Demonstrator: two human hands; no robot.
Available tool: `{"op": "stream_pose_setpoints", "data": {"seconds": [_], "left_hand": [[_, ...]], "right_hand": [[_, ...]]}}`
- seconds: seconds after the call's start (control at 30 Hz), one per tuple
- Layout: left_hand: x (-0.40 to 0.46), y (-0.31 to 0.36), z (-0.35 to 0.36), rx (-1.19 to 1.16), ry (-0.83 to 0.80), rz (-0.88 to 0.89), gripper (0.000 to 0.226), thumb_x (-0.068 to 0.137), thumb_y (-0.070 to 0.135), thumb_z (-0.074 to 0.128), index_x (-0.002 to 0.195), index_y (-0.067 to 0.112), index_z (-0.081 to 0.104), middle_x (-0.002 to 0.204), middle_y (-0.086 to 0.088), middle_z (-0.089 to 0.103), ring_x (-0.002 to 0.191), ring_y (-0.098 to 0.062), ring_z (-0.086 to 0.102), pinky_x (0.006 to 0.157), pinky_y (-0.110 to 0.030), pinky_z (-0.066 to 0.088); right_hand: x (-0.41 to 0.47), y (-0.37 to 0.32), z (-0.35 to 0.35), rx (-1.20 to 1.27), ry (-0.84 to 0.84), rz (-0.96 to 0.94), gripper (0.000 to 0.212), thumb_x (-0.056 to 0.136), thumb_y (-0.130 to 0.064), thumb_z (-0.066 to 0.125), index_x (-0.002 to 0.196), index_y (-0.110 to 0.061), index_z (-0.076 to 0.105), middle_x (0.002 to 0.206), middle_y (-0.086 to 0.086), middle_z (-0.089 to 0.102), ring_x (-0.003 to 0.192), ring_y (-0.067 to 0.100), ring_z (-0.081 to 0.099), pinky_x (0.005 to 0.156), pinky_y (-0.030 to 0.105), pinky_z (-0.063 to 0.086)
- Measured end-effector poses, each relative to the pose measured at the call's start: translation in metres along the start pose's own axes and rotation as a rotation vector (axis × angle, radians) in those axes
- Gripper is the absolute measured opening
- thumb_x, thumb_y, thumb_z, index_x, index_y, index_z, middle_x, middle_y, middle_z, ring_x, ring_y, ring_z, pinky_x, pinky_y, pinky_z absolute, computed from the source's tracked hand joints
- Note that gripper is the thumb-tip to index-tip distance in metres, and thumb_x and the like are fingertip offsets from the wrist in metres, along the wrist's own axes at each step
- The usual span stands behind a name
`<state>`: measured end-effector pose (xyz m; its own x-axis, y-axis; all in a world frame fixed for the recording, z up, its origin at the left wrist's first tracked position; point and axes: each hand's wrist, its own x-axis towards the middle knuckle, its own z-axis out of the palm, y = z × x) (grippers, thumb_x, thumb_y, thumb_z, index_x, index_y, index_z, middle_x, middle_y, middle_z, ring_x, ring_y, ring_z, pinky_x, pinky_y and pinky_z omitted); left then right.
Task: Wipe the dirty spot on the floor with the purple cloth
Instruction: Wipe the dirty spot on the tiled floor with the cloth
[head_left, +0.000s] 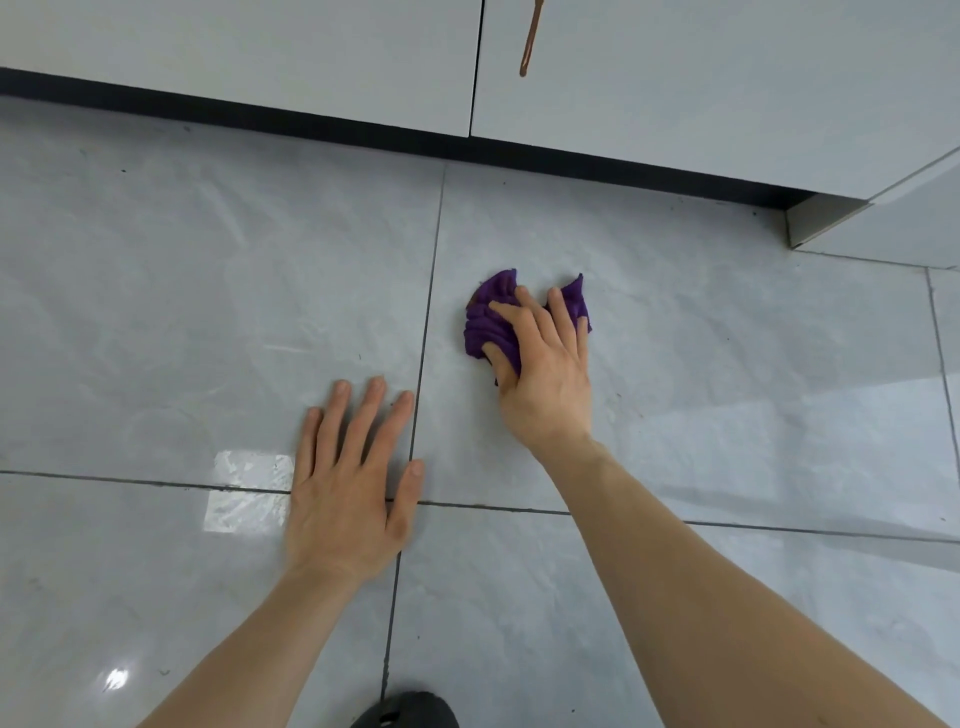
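Purple cloth (493, 322) bunched, no clear axis, right hand (545, 374) gripping it, left hand (348, 493) flat, empty

Both forearms bare from the frame edge to the wrist; no sleeve, cuff, watch, band or glove in view. Left hand (347, 499): bare, no rings on the visible fingers, nails short and unpainted, knuckle creases visible on the thumb. Right hand (545, 384): bare, no rings seen, nails short where they show. Tendon lines faintly visible along the back of the right hand and at its wrist. Below the left hand, at the bottom frame edge, a dark rounded shape (408, 711), black to dark grey; possibly footwear, but too cropped to tell. No cables, markings or tattoos discernible on either arm.
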<state>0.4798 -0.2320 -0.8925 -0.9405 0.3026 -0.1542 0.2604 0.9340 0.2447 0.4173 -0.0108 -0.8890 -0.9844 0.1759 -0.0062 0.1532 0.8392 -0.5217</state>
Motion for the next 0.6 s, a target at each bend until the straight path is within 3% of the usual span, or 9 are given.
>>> {"op": "stream_pose_setpoints", "data": {"seconds": [0.3, 0.6], "left_hand": [[0.0, 0.0, 0.0, -0.007, 0.013, 0.0, 0.065, 0.101, 0.051, 0.028, 0.161, 0.027, 0.028, 0.172, -0.001, 0.022, 0.162, -0.028, 0.008, 0.129, -0.055, 0.014], [-0.001, -0.001, 0.001, -0.032, 0.021, 0.011, 0.066, 0.1, 0.049, 0.032, 0.162, 0.029, 0.025, 0.173, 0.0, 0.019, 0.162, -0.027, 0.006, 0.13, -0.053, 0.011]], "right_hand": [[-0.04, -0.006, 0.003, 0.051, -0.098, -0.244, 0.037, 0.101, -0.025, 0.063, 0.137, -0.02, 0.058, 0.151, 0.003, 0.052, 0.153, 0.025, 0.03, 0.124, 0.054, 0.024], [-0.144, 0.008, -0.004, -0.064, -0.11, -0.251, 0.054, 0.092, -0.017, 0.073, 0.143, -0.024, 0.055, 0.153, 0.006, 0.051, 0.153, 0.024, 0.032, 0.12, 0.051, 0.034]]}}
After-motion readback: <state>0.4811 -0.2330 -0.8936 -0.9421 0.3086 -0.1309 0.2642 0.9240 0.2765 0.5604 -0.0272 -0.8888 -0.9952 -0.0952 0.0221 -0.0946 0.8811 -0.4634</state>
